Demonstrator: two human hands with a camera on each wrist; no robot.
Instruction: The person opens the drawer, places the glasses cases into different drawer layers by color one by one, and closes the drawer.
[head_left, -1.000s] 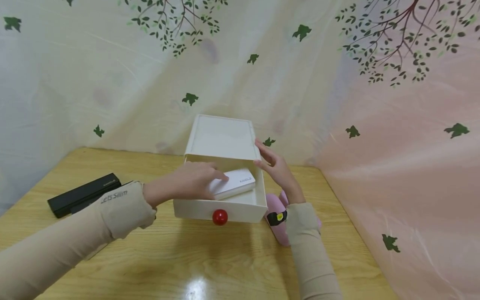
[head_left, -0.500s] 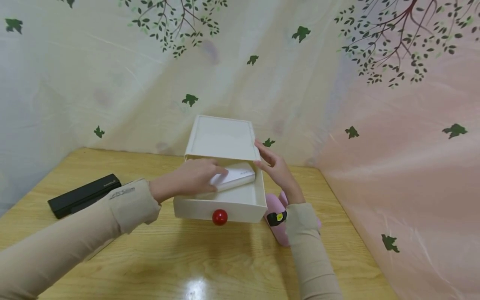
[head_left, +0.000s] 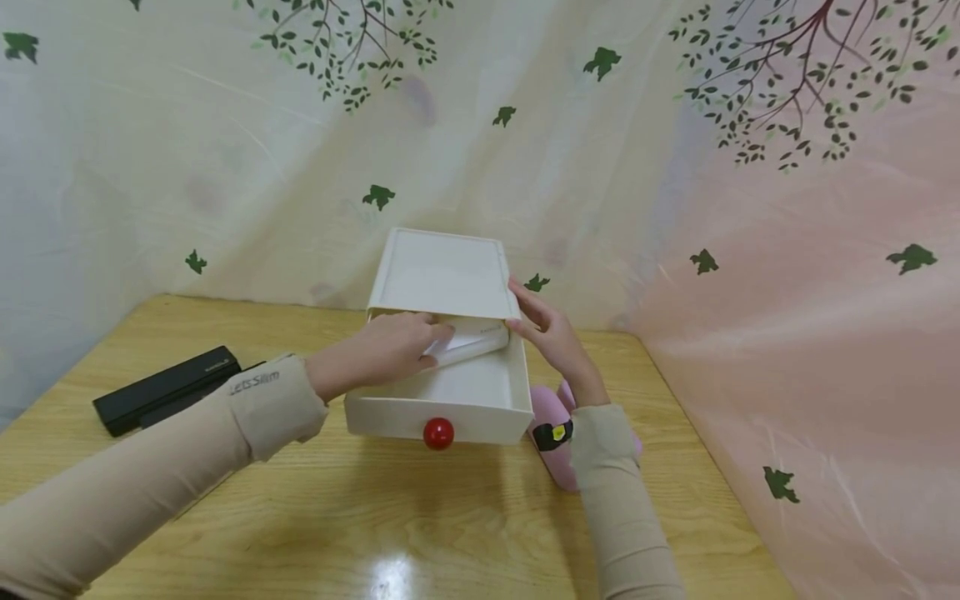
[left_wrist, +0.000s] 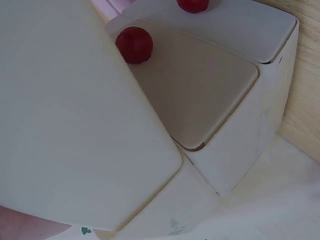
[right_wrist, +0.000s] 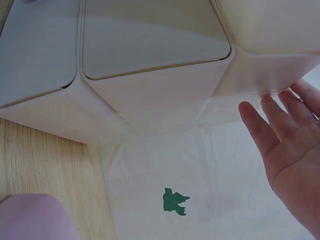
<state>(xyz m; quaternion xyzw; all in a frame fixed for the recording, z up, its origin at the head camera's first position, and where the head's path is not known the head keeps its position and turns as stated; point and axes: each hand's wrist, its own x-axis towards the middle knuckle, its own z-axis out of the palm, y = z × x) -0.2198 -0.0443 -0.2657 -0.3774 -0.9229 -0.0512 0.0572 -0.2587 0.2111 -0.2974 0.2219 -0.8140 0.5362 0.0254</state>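
Note:
A white drawer cabinet (head_left: 446, 267) stands on the table with its top drawer (head_left: 487, 427) pulled out, a red knob (head_left: 438, 433) on its front. Inside the drawer, near the cabinet's opening, lies a small white box (head_left: 474, 340) with dark lettering. My left hand (head_left: 386, 348) reaches into the drawer and grips the box's left end; some of its fingers are hidden. Against the cabinet's right side my right hand (head_left: 555, 337) rests its fingertips. The right wrist view has that hand (right_wrist: 295, 140) with fingers extended along the upper part of the side.
Left on the table lies a long black box (head_left: 168, 387), partly behind the left sleeve. A pink object (head_left: 551, 408) with a black band sits right of the cabinet, partly behind the right arm. Two lower drawers with red knobs (left_wrist: 135, 45) are shut. A leaf-printed sheet (head_left: 300, 167) hangs behind.
My left hand has moved the white box back in the drawer toward the cabinet, and more bare drawer floor shows in front of it. My right hand has stayed in place.

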